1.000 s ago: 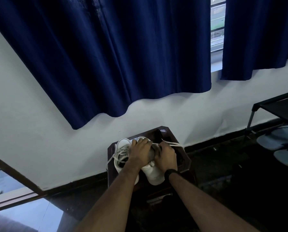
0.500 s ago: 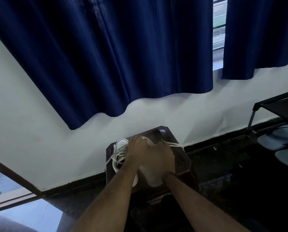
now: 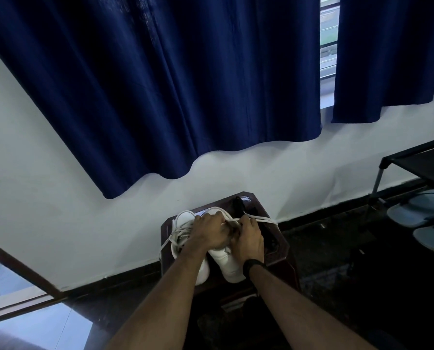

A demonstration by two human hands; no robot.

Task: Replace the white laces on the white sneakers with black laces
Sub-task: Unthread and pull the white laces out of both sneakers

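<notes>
— Resting side by side on the dark wooden tabletop (image 3: 277, 245), two white sneakers (image 3: 229, 263) are seen, toes toward the camera. What is being held?

— A white lace (image 3: 260, 219) is pinched by the right hand (image 3: 248, 236) over the right-hand shoe; its grip is curled tight around the strand, which runs off to the right across the tabletop edge. The left hand (image 3: 208, 232) is curled over the same shoe's lacing area, its fingers closed there, though exactly what is held cannot be told.

— And the other shoe?

— Loose white laces are draped off its left side, over the tabletop rim. Something dark and black (image 3: 238, 204) is seen at the far end of the tabletop; whether it is the black laces cannot be told.

— Anything else?

— Navy curtains (image 3: 175, 84) are hung above, and pale sandals (image 3: 417, 210) are set under a black rack (image 3: 422, 162) at the right
</notes>
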